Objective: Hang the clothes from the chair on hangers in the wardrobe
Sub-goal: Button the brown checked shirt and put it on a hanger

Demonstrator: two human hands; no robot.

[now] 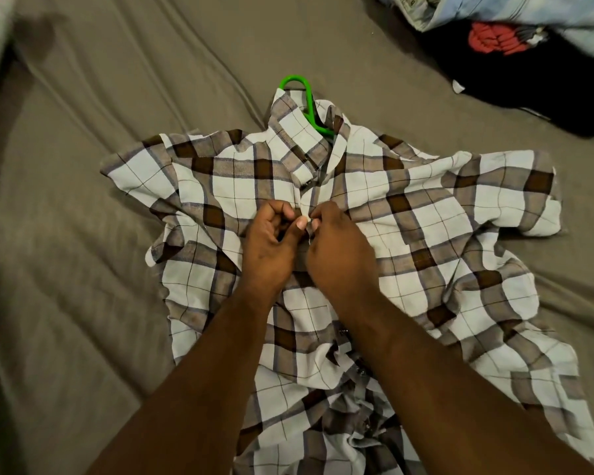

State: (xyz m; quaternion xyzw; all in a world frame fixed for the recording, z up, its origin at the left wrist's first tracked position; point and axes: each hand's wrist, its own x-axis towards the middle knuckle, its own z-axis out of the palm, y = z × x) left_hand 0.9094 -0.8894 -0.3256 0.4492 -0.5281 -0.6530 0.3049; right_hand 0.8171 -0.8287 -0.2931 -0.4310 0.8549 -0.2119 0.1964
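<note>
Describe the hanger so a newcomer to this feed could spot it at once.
A brown-and-white plaid shirt lies spread on the taupe bedsheet. At its collar, the end farthest from the camera, the hanger pokes out of the neck opening. It is thin bright-green plastic, the only vivid green among dull fabrics.

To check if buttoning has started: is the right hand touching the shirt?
Touching. The head view shows the right hand pinching the shirt at its front edge, mid-chest.

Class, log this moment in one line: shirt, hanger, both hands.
brown-and-white plaid shirt: flat on grey-brown bedsheet | green plastic hanger: inside collar, hook out | left hand, right hand: both pinch shirt front at button line
</note>
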